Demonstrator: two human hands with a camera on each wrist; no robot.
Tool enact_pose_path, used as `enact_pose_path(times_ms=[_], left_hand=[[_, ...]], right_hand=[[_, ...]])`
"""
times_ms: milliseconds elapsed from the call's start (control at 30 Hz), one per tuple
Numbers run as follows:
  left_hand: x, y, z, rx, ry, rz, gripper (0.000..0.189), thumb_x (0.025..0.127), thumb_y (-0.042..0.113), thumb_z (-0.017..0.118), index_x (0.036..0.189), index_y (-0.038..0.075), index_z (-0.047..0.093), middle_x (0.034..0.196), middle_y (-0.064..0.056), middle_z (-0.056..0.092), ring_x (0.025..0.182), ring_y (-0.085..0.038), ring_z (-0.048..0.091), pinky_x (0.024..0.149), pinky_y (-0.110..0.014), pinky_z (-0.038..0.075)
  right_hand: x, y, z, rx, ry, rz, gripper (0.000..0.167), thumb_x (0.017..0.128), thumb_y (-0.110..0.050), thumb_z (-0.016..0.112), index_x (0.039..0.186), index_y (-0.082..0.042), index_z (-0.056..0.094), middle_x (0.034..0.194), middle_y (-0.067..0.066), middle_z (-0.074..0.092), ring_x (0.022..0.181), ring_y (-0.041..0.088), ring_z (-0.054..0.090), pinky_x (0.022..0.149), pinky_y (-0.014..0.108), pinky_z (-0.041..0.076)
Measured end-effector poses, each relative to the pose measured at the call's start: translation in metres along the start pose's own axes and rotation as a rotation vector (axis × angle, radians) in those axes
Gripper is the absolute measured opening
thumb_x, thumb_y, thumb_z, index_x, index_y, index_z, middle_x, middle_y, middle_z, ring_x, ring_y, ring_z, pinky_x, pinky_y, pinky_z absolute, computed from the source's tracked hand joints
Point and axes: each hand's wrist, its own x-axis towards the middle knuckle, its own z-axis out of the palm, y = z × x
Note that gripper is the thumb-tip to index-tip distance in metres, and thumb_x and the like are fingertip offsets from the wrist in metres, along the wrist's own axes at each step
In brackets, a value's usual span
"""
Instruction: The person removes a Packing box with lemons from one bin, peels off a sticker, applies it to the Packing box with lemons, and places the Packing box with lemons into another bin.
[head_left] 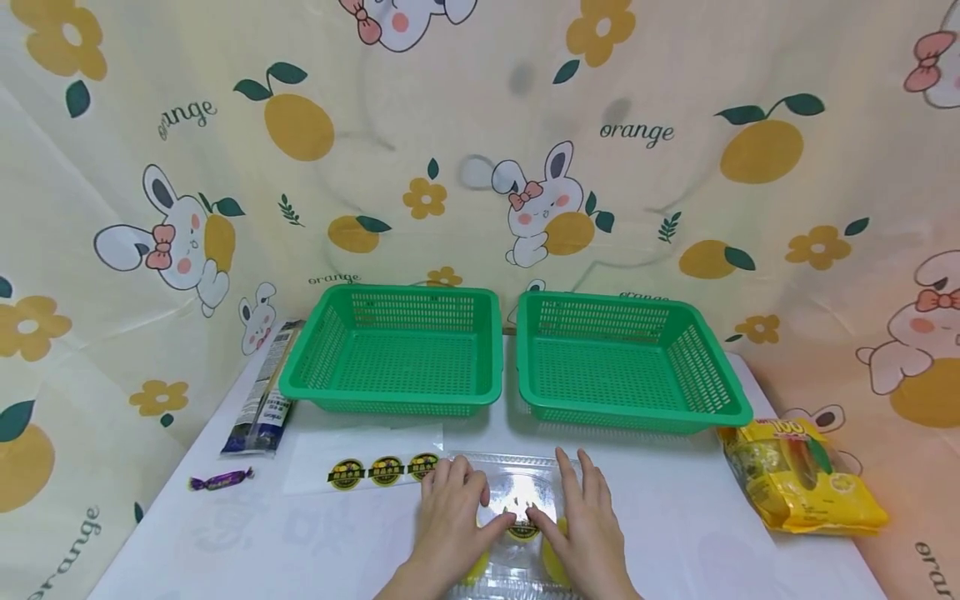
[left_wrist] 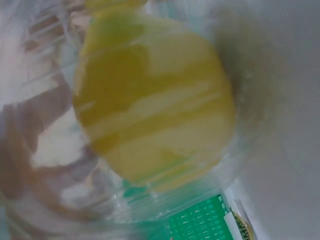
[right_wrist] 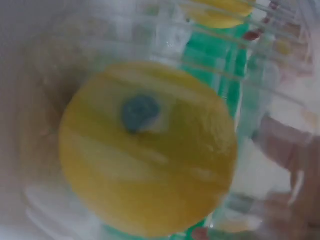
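Observation:
A clear plastic clamshell box (head_left: pixel 517 479) sits at the front middle of the table, with yellow round fruit (head_left: pixel 555 562) inside. My left hand (head_left: pixel 453 521) rests on the lid's left side and my right hand (head_left: pixel 588 533) on its right. Both thumbs press at a round black-and-gold sticker (head_left: pixel 522 532) on the lid, partly covering it. Close up in the left wrist view, a yellow fruit (left_wrist: pixel 155 100) shows through the ribbed plastic wall. The right wrist view shows another yellow fruit (right_wrist: pixel 150 165) with a dark blue-grey round spot.
Behind the box stand two green baskets, one left (head_left: pixel 390 404) and one right (head_left: pixel 637 412). A backing sheet with three matching stickers (head_left: pixel 386 469) lies to the left. Beyond it are a purple wrapped candy (head_left: pixel 221 480) and a long dark packet (head_left: pixel 262 400). A yellow bag (head_left: pixel 810 479) lies right.

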Motion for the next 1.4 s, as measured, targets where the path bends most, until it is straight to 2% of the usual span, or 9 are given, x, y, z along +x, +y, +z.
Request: enact_pose_path(times_ms=[100,333,600,867,1033,1133,1300,1400], left_hand=[[0.0011,0.0012,-0.0006,0.012,-0.002,-0.010,0.043,0.076,0.048,0.081,0.074,0.019,0.049,0.087,0.008,0.035,0.087,-0.015,0.034,0.081,-0.036,0.035],[0.0017,0.0005,0.0025,-0.003,0.048,0.017,0.041,0.076,0.035,0.085,0.072,0.019,0.048,0.085,0.008,0.036,0.088,-0.015,0.036,0.081,-0.039,0.038],[0.0005,-0.0012,0.0034,-0.016,0.028,0.000,0.036,0.081,0.029,0.081,0.074,0.020,0.047,0.087,0.008,0.033,0.088,-0.014,0.032,0.079,-0.035,0.034],[-0.0008,-0.0030,0.0052,0.009,0.061,0.023,0.040,0.076,0.040,0.083,0.075,0.020,0.048,0.087,0.008,0.036,0.089,-0.014,0.035,0.082,-0.038,0.037],[0.0000,-0.0039,0.0050,-0.019,0.053,0.019,0.036,0.076,0.031,0.083,0.074,0.021,0.049,0.088,0.008,0.035,0.088,-0.014,0.034,0.081,-0.036,0.035],[0.0003,-0.0042,0.0039,-0.046,0.052,0.025,0.034,0.077,0.026,0.084,0.076,0.020,0.051,0.088,0.008,0.035,0.089,-0.014,0.034,0.080,-0.036,0.035],[0.0005,-0.0041,0.0030,-0.051,0.073,0.038,0.027,0.080,0.017,0.081,0.078,0.020,0.054,0.089,0.008,0.038,0.089,-0.014,0.035,0.082,-0.039,0.037],[0.0004,-0.0038,0.0021,-0.057,0.064,0.029,0.022,0.085,0.019,0.075,0.079,0.020,0.054,0.088,0.008,0.039,0.089,-0.013,0.035,0.084,-0.040,0.037]], right_hand=[[0.0005,0.0010,0.0010,-0.013,0.004,-0.010,0.082,0.086,-0.034,0.079,0.151,-0.005,0.037,0.148,0.032,0.032,0.127,0.058,0.039,0.075,0.071,0.051],[-0.0001,0.0014,0.0014,-0.008,-0.008,0.005,0.076,0.089,-0.026,0.076,0.152,-0.007,0.036,0.146,0.032,0.034,0.127,0.057,0.040,0.072,0.069,0.053],[-0.0001,0.0017,0.0012,0.021,-0.015,-0.005,0.075,0.089,-0.017,0.076,0.151,-0.005,0.035,0.145,0.032,0.035,0.126,0.059,0.039,0.075,0.071,0.051],[-0.0016,0.0042,0.0020,0.016,0.017,-0.033,0.087,0.084,-0.034,0.080,0.152,-0.004,0.034,0.148,0.031,0.033,0.127,0.057,0.039,0.077,0.073,0.049],[-0.0019,0.0058,0.0033,-0.003,0.034,-0.055,0.095,0.079,-0.041,0.083,0.152,-0.005,0.033,0.148,0.031,0.033,0.126,0.059,0.039,0.075,0.075,0.048],[-0.0019,0.0051,0.0023,0.019,0.034,-0.064,0.091,0.081,-0.035,0.082,0.152,-0.007,0.034,0.148,0.032,0.032,0.127,0.059,0.038,0.078,0.076,0.047],[-0.0017,0.0043,-0.0006,0.076,0.003,-0.059,0.084,0.084,-0.017,0.080,0.153,-0.010,0.033,0.150,0.032,0.029,0.130,0.059,0.033,0.086,0.079,0.041],[-0.0010,0.0036,-0.0018,0.087,-0.008,-0.045,0.075,0.089,-0.009,0.073,0.153,-0.008,0.034,0.150,0.032,0.029,0.130,0.059,0.033,0.088,0.079,0.039]])
